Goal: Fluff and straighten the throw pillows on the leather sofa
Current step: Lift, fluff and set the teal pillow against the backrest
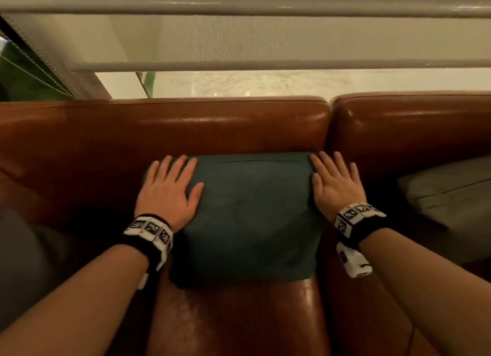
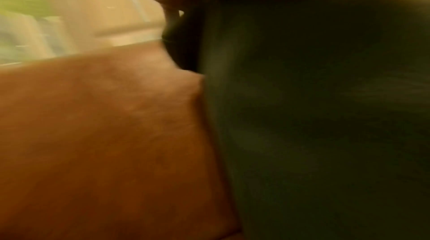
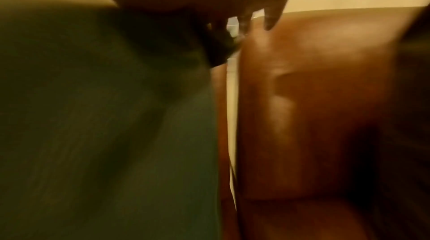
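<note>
Teal pillow (image 1: 252, 217) | left hand (image 1: 170, 193), right hand (image 1: 333, 185) flat on sides | fingers straight, spread

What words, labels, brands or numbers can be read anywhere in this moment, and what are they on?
No readable text in any view.
Left wristband: black-and-white square marker patterns, no letters or numbers.
Right wristband: the same kind of markers, no words.
Teal pillow, grey pillow, leather sofa: no label or brand visible.
Wrist views: too blurred to show any.

no readable text, only black-and-white marker patterns on both wristbands (image 1: 149, 230) — no letters or numbers
</note>
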Motion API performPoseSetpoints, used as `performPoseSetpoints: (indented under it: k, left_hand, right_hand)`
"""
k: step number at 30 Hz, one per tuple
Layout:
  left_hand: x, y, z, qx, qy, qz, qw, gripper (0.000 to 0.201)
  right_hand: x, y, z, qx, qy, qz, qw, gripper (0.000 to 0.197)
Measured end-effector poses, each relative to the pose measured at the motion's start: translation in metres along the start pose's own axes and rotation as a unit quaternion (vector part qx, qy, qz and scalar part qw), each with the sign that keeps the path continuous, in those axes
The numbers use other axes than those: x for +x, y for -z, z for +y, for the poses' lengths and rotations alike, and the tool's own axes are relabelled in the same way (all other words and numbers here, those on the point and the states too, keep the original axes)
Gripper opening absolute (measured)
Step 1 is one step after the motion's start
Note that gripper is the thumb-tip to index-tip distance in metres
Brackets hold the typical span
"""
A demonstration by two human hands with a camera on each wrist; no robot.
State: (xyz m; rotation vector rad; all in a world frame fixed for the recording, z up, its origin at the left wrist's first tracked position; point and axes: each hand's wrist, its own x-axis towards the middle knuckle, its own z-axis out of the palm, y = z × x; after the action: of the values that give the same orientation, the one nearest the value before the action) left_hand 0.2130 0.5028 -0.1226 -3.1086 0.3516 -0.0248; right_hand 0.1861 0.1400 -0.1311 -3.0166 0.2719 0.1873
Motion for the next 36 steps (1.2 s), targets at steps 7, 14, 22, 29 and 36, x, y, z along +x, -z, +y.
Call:
performPoseSetpoints:
  k: [7,14,22,29,36]
  left_hand:
    - [-0.028,-0.024,-0.040,-0.582,0.432,0.024,0.689,0.038]
    - [-0.048,-0.040,-0.008,-0.670,0.461,0.049,0.580,0.025]
    - [-0.039,-0.042,-0.018,-0.681,0.528,0.116,0.494,0.015]
    - [-0.020,-0.010,-0.009,-0.662,0.475,0.094,0.572,0.021]
    - [-0.014,-0.028,-0.044,-0.637,0.504,0.136,0.567,0.018]
  right_hand:
    - [-0.025,0.011,0.006,0.454,-0.254,0.008,0.854,0.041]
    - [-0.030,-0.004,-0.009,0.504,-0.345,0.018,0.792,0.038]
    - [-0.027,0.012,-0.009,0.528,-0.376,0.085,0.757,0.032]
    - [-0.014,0.022,-0.027,0.582,-0.362,0.056,0.726,0.037]
    - [-0.009,0.031,-0.010,0.509,-0.367,0.123,0.769,0.030]
